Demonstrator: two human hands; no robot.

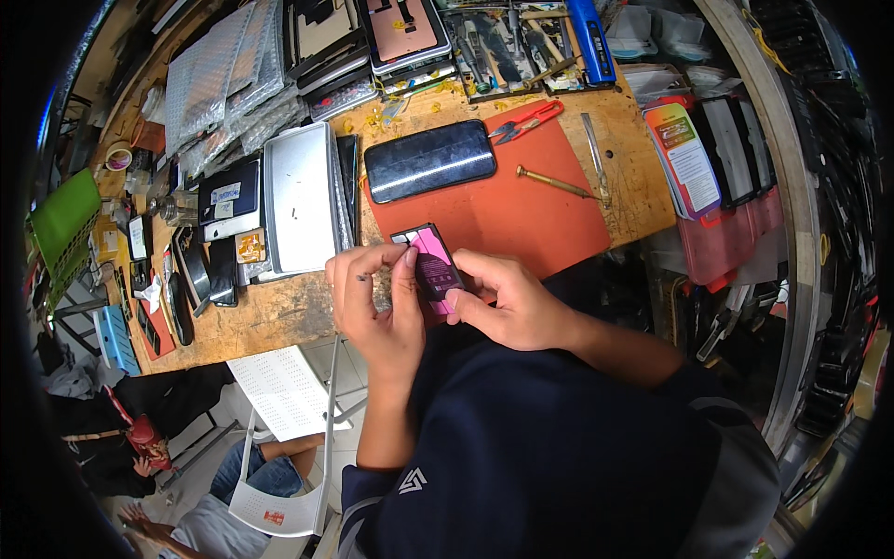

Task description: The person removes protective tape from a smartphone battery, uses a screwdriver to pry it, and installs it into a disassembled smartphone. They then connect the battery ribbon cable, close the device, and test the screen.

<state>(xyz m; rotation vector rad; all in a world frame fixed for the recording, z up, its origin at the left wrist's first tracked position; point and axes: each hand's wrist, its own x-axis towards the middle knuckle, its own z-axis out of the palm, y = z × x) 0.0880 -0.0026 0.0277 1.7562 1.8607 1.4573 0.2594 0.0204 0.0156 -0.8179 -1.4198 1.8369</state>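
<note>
Between my two hands, at the near edge of an orange-red mat (503, 228), is a flat phone battery (435, 272) with a pink and dark label. My left hand (380, 303) pinches its left side between thumb and fingers. From the right, my right hand (510, 300) grips its other edge, thumb on the face. Beyond them a black smartphone (430, 160) lies on the mat. To its right rest red-handled pliers (526, 121) and a brass-coloured screwdriver (554, 182).
Left of the mat sits a shallow white tray (300, 200). Bubble-wrap sheets (219, 70) are piled behind it. A toolbox of hand tools (512, 47) stands at the back, and a metal pry tool (596, 158) lies right. Below left, a person sits near a white chair (284, 391).
</note>
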